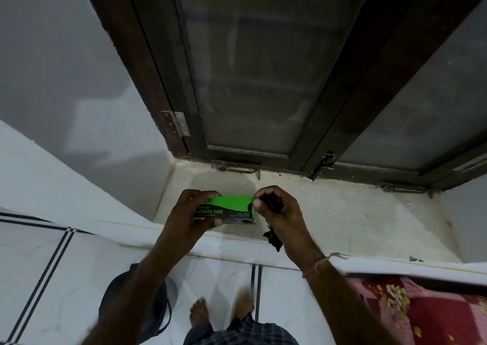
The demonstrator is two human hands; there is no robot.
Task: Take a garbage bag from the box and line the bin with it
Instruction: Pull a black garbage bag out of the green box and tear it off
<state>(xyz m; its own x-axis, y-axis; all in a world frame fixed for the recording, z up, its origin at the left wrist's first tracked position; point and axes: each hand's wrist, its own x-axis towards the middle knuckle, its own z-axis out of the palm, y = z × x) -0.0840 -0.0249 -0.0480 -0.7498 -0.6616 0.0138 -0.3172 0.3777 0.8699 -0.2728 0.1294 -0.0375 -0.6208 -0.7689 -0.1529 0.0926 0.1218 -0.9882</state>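
Over the window sill (pixel 342 212), your left hand (pixel 189 212) clamps the green garbage-bag box (pixel 232 207) while your right hand (pixel 279 210) grips a black garbage bag (pixel 274 239) at its end; next, likely free it and turn to the dark bin (pixel 155 305) by your feet.

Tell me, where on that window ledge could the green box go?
The ledge is mostly bare. A wide free patch lies right of the right hand, between the window frame and the front edge. A smaller patch lies left of the left hand, by the wall. The middle is crowded: both hands, the green box and the black bag.
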